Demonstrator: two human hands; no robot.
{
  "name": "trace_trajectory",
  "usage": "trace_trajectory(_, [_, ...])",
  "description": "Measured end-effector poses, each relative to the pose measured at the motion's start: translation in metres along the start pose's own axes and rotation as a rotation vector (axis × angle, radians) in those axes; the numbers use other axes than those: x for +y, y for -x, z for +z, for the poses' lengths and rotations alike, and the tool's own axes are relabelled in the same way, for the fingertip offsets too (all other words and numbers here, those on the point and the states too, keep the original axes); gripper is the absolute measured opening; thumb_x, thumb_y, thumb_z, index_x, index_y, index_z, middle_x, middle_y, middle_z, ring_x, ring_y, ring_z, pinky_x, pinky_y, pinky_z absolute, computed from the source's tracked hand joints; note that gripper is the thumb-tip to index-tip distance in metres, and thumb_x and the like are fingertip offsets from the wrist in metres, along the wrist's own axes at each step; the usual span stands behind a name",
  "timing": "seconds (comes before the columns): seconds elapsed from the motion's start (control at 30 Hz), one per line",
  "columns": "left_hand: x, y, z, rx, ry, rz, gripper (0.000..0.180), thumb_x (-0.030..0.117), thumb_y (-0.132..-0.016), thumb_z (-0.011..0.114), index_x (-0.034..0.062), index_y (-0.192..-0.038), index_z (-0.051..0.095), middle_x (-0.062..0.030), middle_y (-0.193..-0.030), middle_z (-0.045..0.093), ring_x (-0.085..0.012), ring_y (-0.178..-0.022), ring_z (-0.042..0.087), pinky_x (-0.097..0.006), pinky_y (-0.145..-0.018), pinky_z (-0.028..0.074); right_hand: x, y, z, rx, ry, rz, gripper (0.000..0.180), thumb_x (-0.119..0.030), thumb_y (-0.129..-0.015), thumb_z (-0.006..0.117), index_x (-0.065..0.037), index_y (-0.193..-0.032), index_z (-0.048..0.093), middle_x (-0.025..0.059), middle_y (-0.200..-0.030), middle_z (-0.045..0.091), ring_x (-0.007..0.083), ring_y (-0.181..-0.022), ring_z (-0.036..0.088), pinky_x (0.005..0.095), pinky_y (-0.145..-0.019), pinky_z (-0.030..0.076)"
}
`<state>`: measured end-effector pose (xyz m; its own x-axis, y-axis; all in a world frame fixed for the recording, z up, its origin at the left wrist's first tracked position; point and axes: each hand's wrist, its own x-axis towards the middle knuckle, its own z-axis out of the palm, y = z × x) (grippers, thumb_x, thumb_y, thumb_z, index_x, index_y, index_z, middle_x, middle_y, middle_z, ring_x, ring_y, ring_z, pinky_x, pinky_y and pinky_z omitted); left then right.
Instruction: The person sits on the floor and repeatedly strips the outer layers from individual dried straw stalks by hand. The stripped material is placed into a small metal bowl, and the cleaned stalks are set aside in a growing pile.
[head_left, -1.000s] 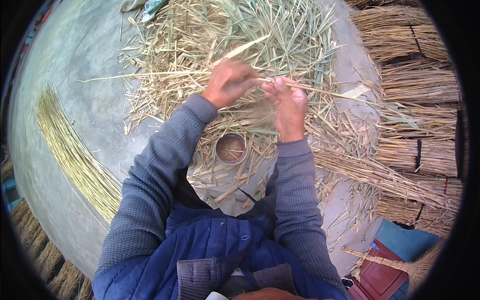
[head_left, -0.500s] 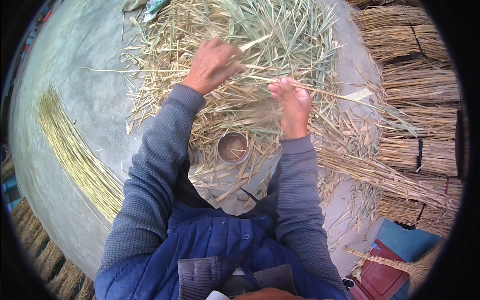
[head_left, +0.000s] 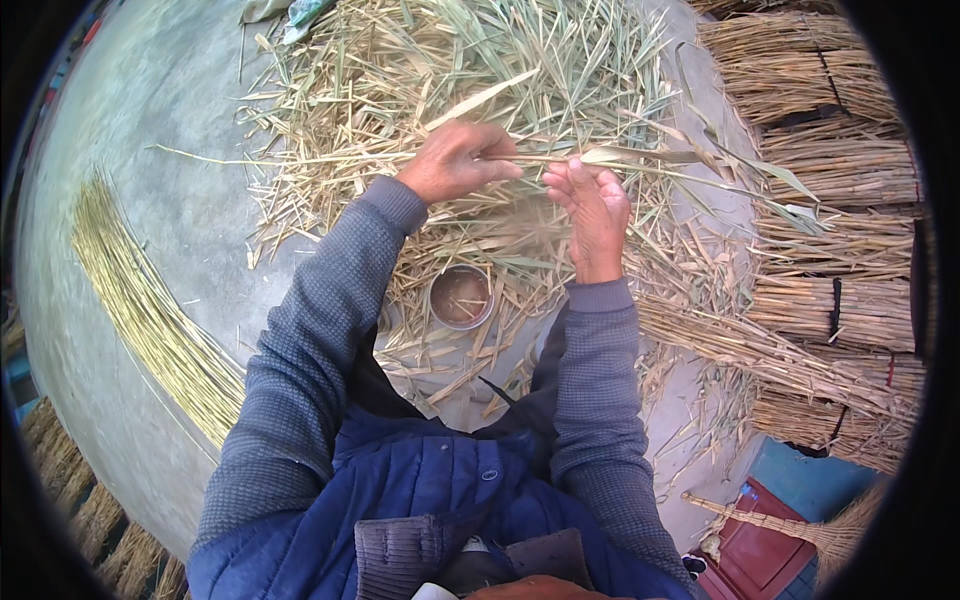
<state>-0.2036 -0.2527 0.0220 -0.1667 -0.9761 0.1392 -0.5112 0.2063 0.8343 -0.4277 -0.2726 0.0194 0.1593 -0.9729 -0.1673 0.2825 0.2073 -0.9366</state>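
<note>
Since a moment ago the left hand (head_left: 455, 160) has come nearer the right hand (head_left: 592, 205); both pinch one long, thin, dry pale stalk (head_left: 330, 157) above the far straw pile (head_left: 480, 70).

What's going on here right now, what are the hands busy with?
A person in a grey sweater and blue vest holds one long grass stalk crosswise over a heap of loose straw and leaves. The left hand and the right hand both pinch it near the middle. A small metal cup stands below the hands. A row of stripped stalks lies on the left, tied bundles on the right.
</note>
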Motion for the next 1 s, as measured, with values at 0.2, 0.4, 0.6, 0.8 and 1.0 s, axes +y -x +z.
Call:
trace_trajectory(0.2, [-0.004,-0.007,0.006,-0.025,0.148,-0.103,0.025,0.027,-0.087,0.078,0.0024,-0.091,0.073,-0.0069,-0.079,0.072,-0.0145,-0.070,0.065,-0.031,-0.065,0.052,-0.009,0.006,-0.003,0.069,0.057,-0.063,0.033,-0.026,-0.096,0.071,0.003,-0.106,0.060,0.0152,-0.098,0.072,0.0173,-0.082,0.072,0.0241,-0.070,0.057])
trace_trajectory(0.4, [-0.004,-0.009,0.015,-0.081,0.223,-0.059,0.019,0.019,-0.089,0.078,0.0013,-0.095,0.073,-0.0020,-0.082,0.072,-0.0074,-0.074,0.064,-0.024,-0.066,0.051,-0.010,0.008,0.000,-0.015,0.145,-0.088,0.030,-0.024,-0.099,0.066,0.004,-0.108,0.060,0.0155,-0.099,0.072,0.0177,-0.084,0.072,0.0243,-0.070,0.057])
trace_trajectory(0.6, [-0.004,-0.011,0.004,-0.049,0.591,-0.300,0.016,0.014,-0.090,0.076,0.0000,-0.097,0.071,-0.0056,-0.088,0.074,-0.0091,-0.079,0.067,-0.023,-0.073,0.053,-0.015,0.012,-0.003,-0.160,0.322,-0.110,0.022,-0.020,-0.103,0.059,0.001,-0.110,0.058,0.0185,-0.103,0.072,0.0220,-0.092,0.073,0.0289,-0.074,0.059])
trace_trajectory(0.8, [-0.026,-0.008,-0.048,0.343,0.563,-0.401,0.016,0.019,-0.094,0.073,0.0041,-0.098,0.069,-0.0032,-0.084,0.073,-0.0062,-0.071,0.061,-0.021,-0.065,0.048,-0.018,0.011,-0.024,-0.176,0.105,-0.133,0.024,-0.021,-0.102,0.061,0.001,-0.108,0.055,0.0206,-0.105,0.071,0.0261,-0.091,0.073,0.0328,-0.078,0.061])
trace_trajectory(1.0, [-0.062,0.005,-0.074,0.565,-0.494,-0.281,0.028,0.035,-0.085,0.077,0.0086,-0.092,0.070,-0.0053,-0.085,0.073,-0.0185,-0.079,0.062,-0.034,-0.074,0.046,-0.014,0.008,-0.031,-0.115,0.084,-0.110,0.022,-0.020,-0.102,0.060,0.000,-0.109,0.054,0.0189,-0.102,0.069,0.0254,-0.088,0.073,0.0315,-0.075,0.061])
